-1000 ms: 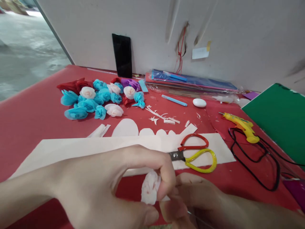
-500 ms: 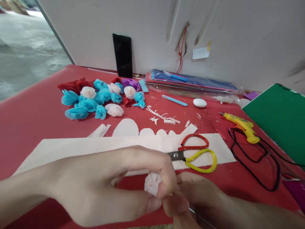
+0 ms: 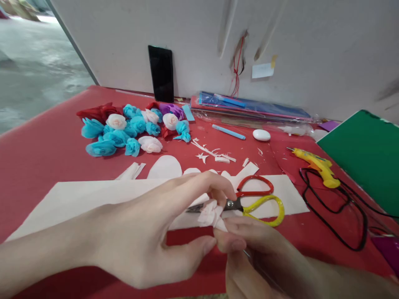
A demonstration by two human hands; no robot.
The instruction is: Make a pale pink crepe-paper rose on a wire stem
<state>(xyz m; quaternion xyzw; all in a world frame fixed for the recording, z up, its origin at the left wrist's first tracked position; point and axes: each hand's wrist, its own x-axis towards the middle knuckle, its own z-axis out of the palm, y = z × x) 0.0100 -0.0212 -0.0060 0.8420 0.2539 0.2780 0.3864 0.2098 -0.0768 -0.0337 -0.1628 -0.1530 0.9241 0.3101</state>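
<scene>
A small pale pink paper flower (image 3: 210, 213) stands at the front centre, its base pinched between the thumb and fingers of my right hand (image 3: 249, 249). A thin stem runs down from that grip. My left hand (image 3: 146, 224) is around the flower's left and far side, thumb apart from the fingers, a fingertip close to or touching the petals. Behind the flower, scissors (image 3: 230, 203) with a red and a yellow handle lie on a long pale paper strip (image 3: 93, 193).
Blue, pink, red and purple paper flowers (image 3: 137, 124) lie at the back left. White scraps, a blue pen (image 3: 228, 132) and a white oval object (image 3: 261, 135) are behind the strip. A yellow glue gun (image 3: 316, 164) with a black cord is right; a phone (image 3: 161, 74) leans at the back.
The flower has moved up and right, showing more of its petals. My left hand has opened, its thumb and fingers spreading apart, while my right hand keeps its pinch.
</scene>
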